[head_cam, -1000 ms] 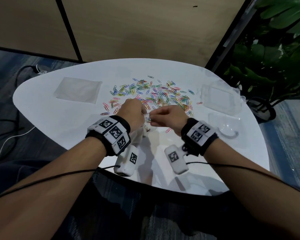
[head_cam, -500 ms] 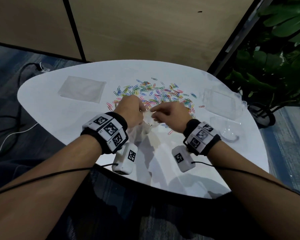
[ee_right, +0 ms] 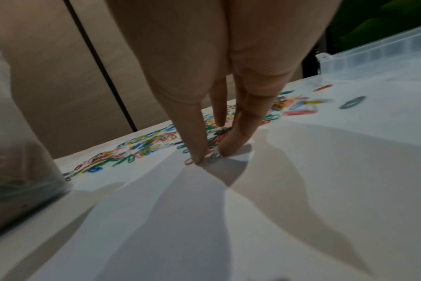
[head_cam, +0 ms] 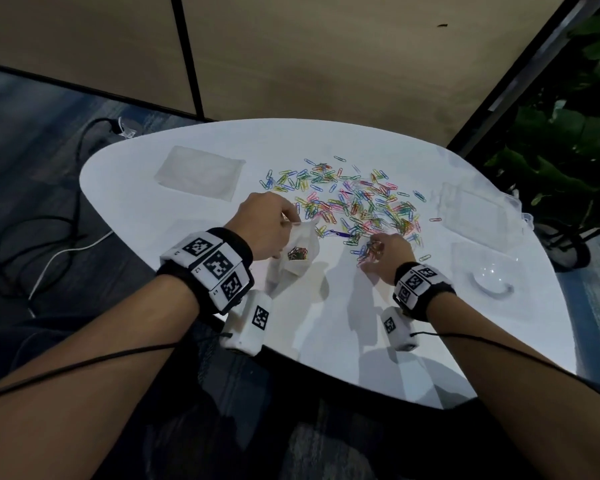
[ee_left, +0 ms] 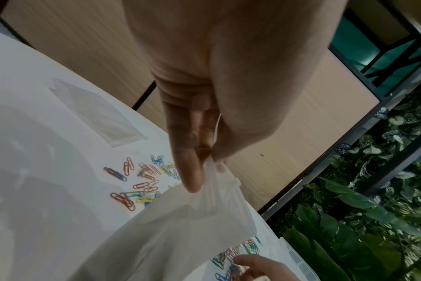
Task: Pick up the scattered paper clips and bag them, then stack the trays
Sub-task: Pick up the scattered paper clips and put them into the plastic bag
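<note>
White worktop (head_cam: 187, 237) is carrying scattered paper clips (head_cam: 357, 199) mid-surface. My left hand (head_cam: 262, 228) is pinching the bag (head_cam: 297, 258) mouth, while my right hand (head_cam: 387, 254) is closing fingertips (ee_right: 197, 157) on clips at the pile's near edge.

Bare white table (head_cam: 343, 317) near front edge, passable; paper clips (head_cam: 354, 199) crowd centre, flat bag (head_cam: 200, 174) far-left, clear trays (head_cam: 475, 209) along right.

Bare forearms. Each wrist wears a black band (head_cam: 207, 271) faced with white square-coded tags, a white tagged camera block (head_cam: 248, 320) beneath, thin black cable (head_cam: 84, 367) trailing back.
</note>
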Motion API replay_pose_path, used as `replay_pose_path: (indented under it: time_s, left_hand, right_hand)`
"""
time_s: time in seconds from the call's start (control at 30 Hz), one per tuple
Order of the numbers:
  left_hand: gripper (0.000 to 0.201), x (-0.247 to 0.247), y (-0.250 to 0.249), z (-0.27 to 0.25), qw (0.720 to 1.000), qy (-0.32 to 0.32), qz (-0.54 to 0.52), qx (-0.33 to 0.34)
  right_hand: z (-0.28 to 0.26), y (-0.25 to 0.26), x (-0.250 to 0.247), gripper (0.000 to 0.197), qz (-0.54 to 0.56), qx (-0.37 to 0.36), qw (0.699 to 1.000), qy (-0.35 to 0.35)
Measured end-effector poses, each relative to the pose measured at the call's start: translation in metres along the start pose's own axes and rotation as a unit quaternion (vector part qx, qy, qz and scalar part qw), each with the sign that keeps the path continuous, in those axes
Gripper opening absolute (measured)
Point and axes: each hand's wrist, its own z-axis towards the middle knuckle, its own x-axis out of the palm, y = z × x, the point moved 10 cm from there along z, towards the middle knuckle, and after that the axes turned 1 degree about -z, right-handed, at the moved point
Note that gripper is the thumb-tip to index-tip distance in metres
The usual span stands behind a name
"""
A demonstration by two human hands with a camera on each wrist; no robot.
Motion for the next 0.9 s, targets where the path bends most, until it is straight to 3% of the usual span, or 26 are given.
replay_pose_path:
  time_s: [0.13,0.33,0.43,0.53,0.67,0.77,0.83,0.9]
  left_hand:
    - [0.019,-0.017,0.004,-0.007,0.999,-0.017,-0.023,0.019]
    - [0.018,-0.031,0.009,-0.007,0.999,-0.029,-0.016,0.033]
    - [0.021,-0.021,0.011,-0.007,0.999,-0.011,0.007,0.029]
    - [0.023,-0.011,0.01,-0.007,0.999,0.006,0.021,0.025]
    - [0.024,-0.005,0.005,-0.004,0.999,0.015,0.03,0.019]
    - [0.022,0.004,0.003,-0.001,0.998,0.037,0.051,0.001]
    - [0.022,0.012,0.003,0.003,0.997,0.053,0.057,-0.014]
    - [0.025,0.019,-0.001,0.007,0.996,0.062,0.059,-0.02]
  right_hand:
    - [0.006,0.036,0.004,0.067,-0.037,-0.065,0.997,-0.014]
    - [0.009,0.069,0.012,0.04,-0.142,-0.169,0.975,-0.038]
    - [0.008,0.07,0.005,0.02,-0.15,-0.15,0.976,-0.044]
    - [0.011,0.057,-0.002,0.026,-0.119,-0.109,0.986,-0.036]
    - [0.007,0.032,-0.031,0.02,-0.013,-0.03,0.998,-0.059]
    - [0.002,-0.003,-0.046,0.013,0.118,0.057,0.99,-0.054]
    - [-0.003,-0.017,-0.046,0.014,0.272,0.108,0.956,-0.023]
    - [-0.012,-0.01,-0.048,0.014,0.451,0.115,0.885,0.003]
